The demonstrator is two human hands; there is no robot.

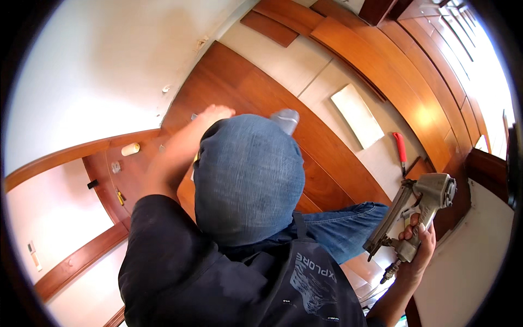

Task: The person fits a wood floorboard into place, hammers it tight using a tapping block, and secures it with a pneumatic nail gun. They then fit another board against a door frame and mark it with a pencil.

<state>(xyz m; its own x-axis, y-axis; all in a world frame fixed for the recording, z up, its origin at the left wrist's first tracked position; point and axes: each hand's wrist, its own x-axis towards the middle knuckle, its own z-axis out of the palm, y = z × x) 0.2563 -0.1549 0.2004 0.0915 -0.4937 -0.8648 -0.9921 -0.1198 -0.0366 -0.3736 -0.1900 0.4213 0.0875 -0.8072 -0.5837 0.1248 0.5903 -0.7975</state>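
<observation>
At the lower right, my right hand (419,242) is wrapped around the grip of a grey metal pneumatic nail gun (430,196). Its long magazine slants down to the left, near my jeans-clad leg. My left arm reaches forward from a black sleeve past my raised knee (250,177). Over the reddish-brown floor planks (229,76), close to the wall, is my left hand (215,113). Its fingers are blurred and partly behind the knee, so their grip cannot be made out. A small grey piece (194,116) lies beside that hand. My grey-covered toes (285,120) rest on the planks.
Loose wooden planks (370,49) lie at the upper right. A pale rectangular board (357,116) and a red-handled tool (400,147) lie on the light tiles. At left are a cream roll (131,149), a yellow cutter (120,197) and the white wall (109,65).
</observation>
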